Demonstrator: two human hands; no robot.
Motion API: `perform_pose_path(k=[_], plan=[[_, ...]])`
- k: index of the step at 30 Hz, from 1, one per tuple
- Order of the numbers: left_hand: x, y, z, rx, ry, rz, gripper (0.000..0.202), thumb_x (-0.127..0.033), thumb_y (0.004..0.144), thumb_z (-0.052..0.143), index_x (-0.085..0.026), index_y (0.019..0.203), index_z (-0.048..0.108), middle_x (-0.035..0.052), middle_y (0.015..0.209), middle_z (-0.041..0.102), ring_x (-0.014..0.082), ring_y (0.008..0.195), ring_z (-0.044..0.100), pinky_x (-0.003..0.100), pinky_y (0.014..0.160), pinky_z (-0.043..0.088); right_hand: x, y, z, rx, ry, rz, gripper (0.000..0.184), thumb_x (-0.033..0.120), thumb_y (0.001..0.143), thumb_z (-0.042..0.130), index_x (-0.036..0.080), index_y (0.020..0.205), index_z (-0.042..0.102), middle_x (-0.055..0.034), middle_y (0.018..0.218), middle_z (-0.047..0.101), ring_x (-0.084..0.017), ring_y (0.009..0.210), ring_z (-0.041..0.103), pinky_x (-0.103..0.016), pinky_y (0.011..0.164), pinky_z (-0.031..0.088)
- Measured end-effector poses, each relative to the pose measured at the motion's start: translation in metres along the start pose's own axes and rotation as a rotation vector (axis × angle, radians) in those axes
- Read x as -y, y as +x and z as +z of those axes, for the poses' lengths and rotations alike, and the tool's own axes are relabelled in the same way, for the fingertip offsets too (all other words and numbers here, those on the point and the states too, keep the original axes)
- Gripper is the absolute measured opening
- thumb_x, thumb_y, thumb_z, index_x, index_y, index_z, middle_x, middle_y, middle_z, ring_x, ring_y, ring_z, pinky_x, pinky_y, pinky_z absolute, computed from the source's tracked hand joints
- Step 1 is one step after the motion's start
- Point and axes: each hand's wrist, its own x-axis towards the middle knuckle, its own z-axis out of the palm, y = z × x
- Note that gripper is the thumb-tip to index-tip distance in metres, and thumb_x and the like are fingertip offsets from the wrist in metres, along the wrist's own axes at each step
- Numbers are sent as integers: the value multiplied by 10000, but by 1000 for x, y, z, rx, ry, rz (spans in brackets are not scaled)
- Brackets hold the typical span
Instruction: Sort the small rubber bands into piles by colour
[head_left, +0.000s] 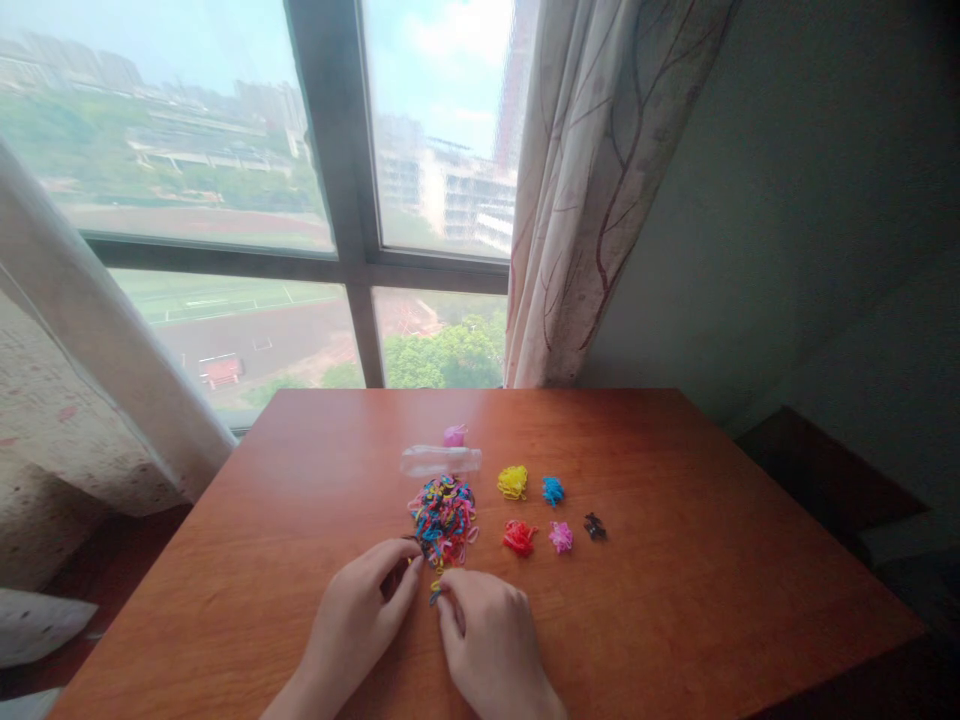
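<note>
A mixed pile of small coloured rubber bands (446,515) lies on the wooden table. At the pile's front left edge is my left hand (367,590), thumb and forefinger closed together; what sits between them is too small to make out. Just in front of the pile, my right hand (487,625) pinches a few rubber bands (435,592), yellow and dark ones. Sorted by colour to the right are a yellow heap (513,482), a blue heap (553,489), a red heap (519,538), a pink heap (560,536) and a small black heap (595,526).
Behind the pile a clear plastic bottle (441,460) lies on its side, with a pink object (454,435) beyond it. The table (675,620) ends at a window (352,270) with curtains (592,180) on both sides. A dark wall rises at the right.
</note>
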Motion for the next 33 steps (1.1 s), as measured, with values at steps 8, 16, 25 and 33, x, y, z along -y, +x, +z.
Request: perform_pose_path(k=[8,16,25,33], plan=[[1,-2,2,21,48,40,150,-246,901,511,-239,906,661,-11,844,737,144,715,684,219,668,510,-8,0,-1,9,-16,76,156,101,827,595,253,794,599,48,739,679,-150,675,642,-259,590,296],[-1,-2,1,80,77,30,161,-253,922,487,-237,889,643,-9,832,720,142,702,669,221,658,497,-6,0,5,-25,-1,67,175,75,811,570,243,773,602,36,726,679,-154,668,636,-270,586,284],[-2,-2,0,80,103,47,182,-285,928,471,-236,874,638,-6,812,719,143,667,666,219,638,501,-46,12,-28,-197,20,116,179,230,906,502,227,777,625,33,607,596,-126,540,539,-234,561,285],[0,-1,1,58,119,59,176,-298,928,478,-246,883,639,-10,816,727,150,689,679,222,635,504,-128,47,-82,-329,-156,357,193,308,886,507,227,788,653,10,589,596,-162,571,546,-247,550,282]])
